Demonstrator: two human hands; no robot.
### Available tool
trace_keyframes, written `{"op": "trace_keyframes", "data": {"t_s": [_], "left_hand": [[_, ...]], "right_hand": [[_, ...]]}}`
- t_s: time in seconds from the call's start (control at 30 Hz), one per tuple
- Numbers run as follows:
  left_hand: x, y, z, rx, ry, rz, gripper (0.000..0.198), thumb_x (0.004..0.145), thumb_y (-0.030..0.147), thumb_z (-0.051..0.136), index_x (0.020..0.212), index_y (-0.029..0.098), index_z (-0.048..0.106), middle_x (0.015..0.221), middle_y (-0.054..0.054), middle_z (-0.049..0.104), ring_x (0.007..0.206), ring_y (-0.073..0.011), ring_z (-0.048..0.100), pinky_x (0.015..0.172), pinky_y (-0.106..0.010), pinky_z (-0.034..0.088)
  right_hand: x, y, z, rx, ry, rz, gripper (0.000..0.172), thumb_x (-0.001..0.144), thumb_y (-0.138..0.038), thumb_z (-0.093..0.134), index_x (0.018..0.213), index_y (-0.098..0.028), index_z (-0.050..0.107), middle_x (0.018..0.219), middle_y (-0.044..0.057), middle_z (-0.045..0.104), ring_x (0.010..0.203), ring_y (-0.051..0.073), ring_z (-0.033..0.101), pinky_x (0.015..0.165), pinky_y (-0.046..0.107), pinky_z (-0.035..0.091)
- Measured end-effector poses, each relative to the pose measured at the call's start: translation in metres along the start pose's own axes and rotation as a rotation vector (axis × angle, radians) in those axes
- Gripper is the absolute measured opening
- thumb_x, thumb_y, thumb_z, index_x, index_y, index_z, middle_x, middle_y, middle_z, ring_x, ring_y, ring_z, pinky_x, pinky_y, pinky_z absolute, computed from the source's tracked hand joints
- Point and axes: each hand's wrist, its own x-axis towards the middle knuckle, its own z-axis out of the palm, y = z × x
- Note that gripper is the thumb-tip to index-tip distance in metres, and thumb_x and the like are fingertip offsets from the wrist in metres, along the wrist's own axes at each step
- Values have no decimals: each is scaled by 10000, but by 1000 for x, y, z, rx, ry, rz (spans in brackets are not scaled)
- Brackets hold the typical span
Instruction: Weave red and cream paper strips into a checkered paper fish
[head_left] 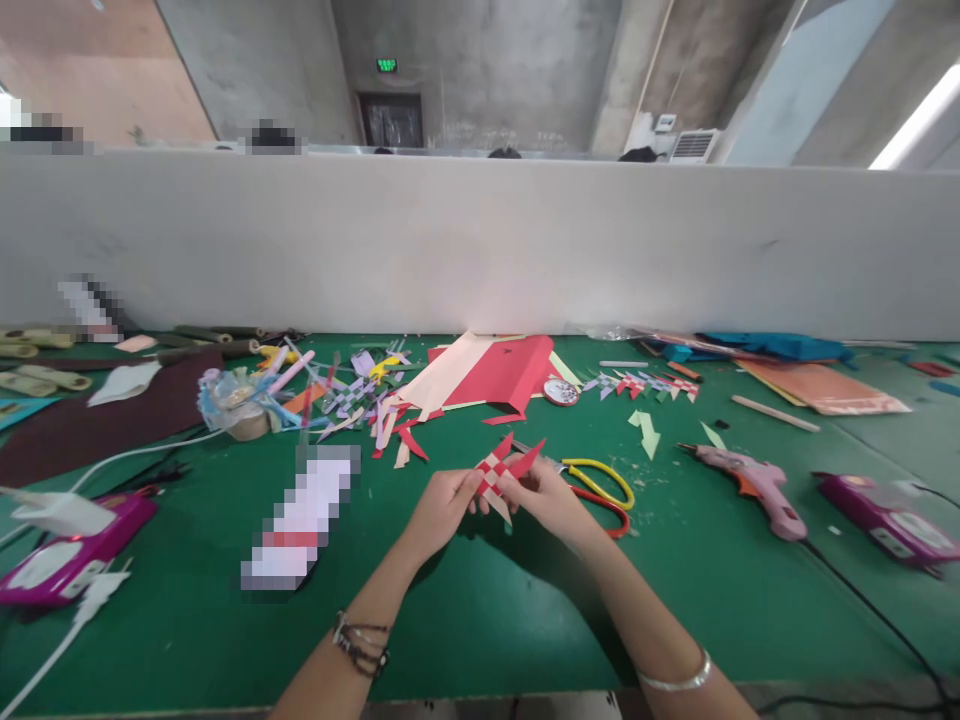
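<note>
Between my two hands, just above the table's middle, is a small woven paper piece (493, 470) with a red and cream check and pointed strip ends. My left hand (448, 505) pinches its left side. My right hand (553, 500) grips its right side, thumb on top of the weave. Scissors (600, 480) with one yellow and one red handle loop lie right behind my right hand, their blades partly hidden by it. Beyond my hands rest red and pale pink paper sheets (495, 370) and loose red strips (412, 443).
On the right lie a pink glue gun (757, 480) with its cord and a magenta power strip (889, 515). Another power strip (82, 550) with white plugs sits left. Woven paper scraps (352, 395), a row of woven pieces (637, 385) and a white partition (480, 245) stand further back.
</note>
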Motion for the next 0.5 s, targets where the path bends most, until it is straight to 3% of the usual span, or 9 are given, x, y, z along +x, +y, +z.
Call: {"op": "trace_keyframes", "data": {"t_s": [0.27, 0.5], "left_hand": [[-1, -2, 1, -58, -41, 25, 662, 768, 662, 252, 540, 136, 583, 519, -57, 603, 477, -130, 496, 487, -227, 389], [-1, -4, 2, 0, -10, -12, 635, 790, 623, 268, 491, 144, 560, 486, -44, 595, 435, -114, 470, 492, -221, 382]], "right_hand": [[0, -2, -1, 23, -10, -4, 382, 665, -544, 554, 651, -162, 557, 584, -2, 575, 517, 99, 514, 505, 236, 421], [0, -7, -5, 17, 27, 77, 361, 620, -515, 591, 612, -159, 533, 519, -40, 493, 464, 66, 410, 457, 211, 329]]}}
